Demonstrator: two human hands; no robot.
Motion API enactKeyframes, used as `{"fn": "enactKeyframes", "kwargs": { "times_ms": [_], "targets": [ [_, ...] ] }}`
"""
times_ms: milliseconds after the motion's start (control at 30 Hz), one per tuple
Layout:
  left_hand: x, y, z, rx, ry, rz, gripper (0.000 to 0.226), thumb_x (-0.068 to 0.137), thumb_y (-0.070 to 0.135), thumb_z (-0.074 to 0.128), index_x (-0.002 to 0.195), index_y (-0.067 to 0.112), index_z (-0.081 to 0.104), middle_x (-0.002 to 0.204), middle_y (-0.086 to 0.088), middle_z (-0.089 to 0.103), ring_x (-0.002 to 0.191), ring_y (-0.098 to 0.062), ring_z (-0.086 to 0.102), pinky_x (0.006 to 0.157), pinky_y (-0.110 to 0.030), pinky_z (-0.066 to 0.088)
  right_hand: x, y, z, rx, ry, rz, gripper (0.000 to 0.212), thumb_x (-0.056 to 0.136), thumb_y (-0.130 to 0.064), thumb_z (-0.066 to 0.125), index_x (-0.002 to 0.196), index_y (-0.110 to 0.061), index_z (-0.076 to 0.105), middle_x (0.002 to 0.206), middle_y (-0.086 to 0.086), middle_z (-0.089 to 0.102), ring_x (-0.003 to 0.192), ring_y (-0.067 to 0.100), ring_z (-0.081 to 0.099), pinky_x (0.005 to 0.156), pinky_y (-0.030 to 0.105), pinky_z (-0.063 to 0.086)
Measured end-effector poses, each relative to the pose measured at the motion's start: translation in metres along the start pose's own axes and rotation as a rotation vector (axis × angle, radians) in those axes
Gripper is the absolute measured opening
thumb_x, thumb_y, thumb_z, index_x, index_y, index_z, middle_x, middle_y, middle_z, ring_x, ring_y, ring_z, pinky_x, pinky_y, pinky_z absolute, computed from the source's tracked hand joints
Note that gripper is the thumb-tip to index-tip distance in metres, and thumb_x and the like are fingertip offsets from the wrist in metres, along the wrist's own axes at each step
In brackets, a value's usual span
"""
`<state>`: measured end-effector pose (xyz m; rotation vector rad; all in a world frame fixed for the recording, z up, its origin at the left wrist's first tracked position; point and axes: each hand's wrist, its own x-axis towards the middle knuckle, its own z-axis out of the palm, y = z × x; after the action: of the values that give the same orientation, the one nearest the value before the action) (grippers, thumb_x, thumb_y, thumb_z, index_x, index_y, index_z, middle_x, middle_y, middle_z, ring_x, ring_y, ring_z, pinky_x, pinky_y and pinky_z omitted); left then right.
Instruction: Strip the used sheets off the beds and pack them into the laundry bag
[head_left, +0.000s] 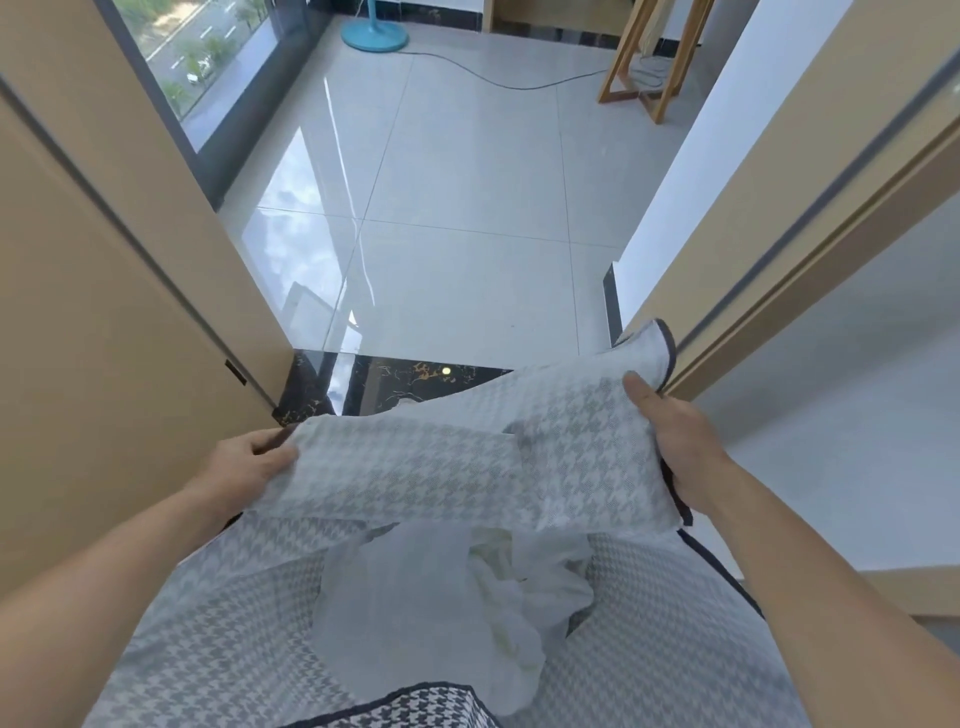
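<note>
View from head: white sheets (447, 587) are lying bunched inside the houndstooth laundry bag (675, 649). Here the left grip (249, 462) and the right grip (680, 447) are each pinching its top flap (415, 467), thumbs on top. Packing is looking nearly done; the next move is probably calling for folding the flap over the opening.

tile floor (467, 182) | on it: fan base (374, 34); cable (511, 88); wooden stand (621, 52)

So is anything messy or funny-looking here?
A little. The white sheets sit crumpled and heaped in the open mouth of the laundry bag, not tucked down, while the left hand and right hand hold its flap above them. Farther off, a dark cord snakes loose across the floor.
</note>
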<state>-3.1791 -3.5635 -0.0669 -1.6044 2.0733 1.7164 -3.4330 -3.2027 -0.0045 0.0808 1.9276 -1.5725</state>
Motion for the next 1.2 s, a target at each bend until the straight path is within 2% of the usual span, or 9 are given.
{"fn": "enactKeyframes", "kwargs": {
  "times_ms": [167,300,533,733,800,933,1067,1133,1200],
  "targets": [
    [0.003,0.023,-0.011,-0.079,0.159,0.057,0.016,0.097,0.003,0.054,0.085,0.009,0.062,0.085,-0.013,0.061,0.068,-0.024,0.055,0.055,-0.028,0.049,0.001,0.008,0.001,-0.137,0.15,-0.006,0.012,0.09,-0.017,0.072,0.099,-0.009,0.074,0.102,0.012,0.076,0.092,0.032,0.074,0.09,0.054,0.058],
    [0.004,0.033,-0.029,-0.127,0.216,0.107,0.013,0.09,0.008,0.059,0.079,0.015,0.061,0.087,-0.011,0.062,0.083,-0.031,0.06,0.079,-0.046,0.053,0.0,0.008,0.007,-0.164,0.218,-0.026,0.008,0.092,-0.013,0.07,0.1,-0.013,0.072,0.1,0.01,0.076,0.09,0.031,0.074,0.087,0.053,0.059],
    [0.002,0.082,-0.049,-0.339,0.177,0.316,0.016,0.091,0.004,0.062,0.088,0.02,0.06,0.089,-0.004,0.064,0.078,-0.024,0.064,0.068,-0.036,0.056,-0.003,-0.048,0.013,-0.079,0.316,-0.347,0.008,0.096,-0.015,0.067,0.104,-0.015,0.068,0.096,0.004,0.072,0.081,0.02,0.072,0.073,0.037,0.061],
    [-0.012,0.115,-0.053,-0.49,0.322,0.472,0.015,0.091,0.008,0.066,0.091,0.022,0.061,0.089,0.002,0.066,0.078,-0.014,0.064,0.067,-0.027,0.057,-0.002,-0.104,0.017,0.073,0.349,-0.455,0.007,0.092,-0.013,0.069,0.091,-0.019,0.071,0.102,0.01,0.074,0.093,0.027,0.073,0.08,0.043,0.061],
    [-0.012,0.105,-0.049,-0.335,0.337,0.405,0.011,0.091,0.014,0.069,0.098,0.019,0.061,0.091,0.004,0.066,0.086,-0.018,0.063,0.072,-0.027,0.054,0.001,-0.099,0.021,0.001,0.441,-0.442,0.012,0.089,-0.022,0.071,0.079,-0.022,0.065,0.083,0.0,0.068,0.074,0.014,0.068,0.074,0.037,0.059],
    [-0.025,0.069,-0.023,0.055,0.168,0.167,0.069,0.087,0.022,0.077,0.143,0.007,0.041,0.122,0.003,0.057,0.111,-0.018,0.05,0.094,-0.037,0.043,0.009,-0.048,0.03,-0.219,0.474,-0.329,0.018,0.087,-0.034,0.07,0.088,-0.022,0.057,0.083,-0.005,0.06,0.074,0.018,0.059,0.074,0.037,0.051],
    [-0.043,0.015,0.02,0.526,0.009,0.006,0.119,0.074,0.044,0.084,0.159,0.022,0.004,0.161,-0.008,0.025,0.146,-0.032,0.03,0.117,-0.052,0.03,0.002,0.01,0.044,-0.489,0.45,-0.244,0.049,0.087,-0.026,0.075,0.129,-0.018,0.052,0.113,-0.003,0.061,0.101,0.023,0.059,0.082,0.036,0.046],
    [-0.041,-0.012,0.03,0.812,0.049,0.064,0.122,0.077,0.053,0.076,0.157,0.031,-0.013,0.166,-0.008,0.006,0.152,-0.031,0.012,0.119,-0.057,0.024,0.003,0.035,0.052,-0.783,0.542,-0.259,0.075,0.081,-0.03,0.08,0.143,-0.012,0.042,0.143,0.011,0.049,0.13,0.035,0.046,0.102,0.051,0.042],
    [-0.039,-0.02,0.035,1.028,0.052,0.23,0.113,0.088,0.047,0.062,0.149,0.036,-0.032,0.165,-0.008,-0.018,0.153,-0.028,-0.015,0.121,-0.058,0.012,-0.002,0.053,0.058,-1.008,0.602,-0.473,0.086,0.08,-0.03,0.078,0.149,-0.008,0.032,0.158,0.019,0.026,0.145,0.037,0.026,0.113,0.059,0.027]
  ]
}}
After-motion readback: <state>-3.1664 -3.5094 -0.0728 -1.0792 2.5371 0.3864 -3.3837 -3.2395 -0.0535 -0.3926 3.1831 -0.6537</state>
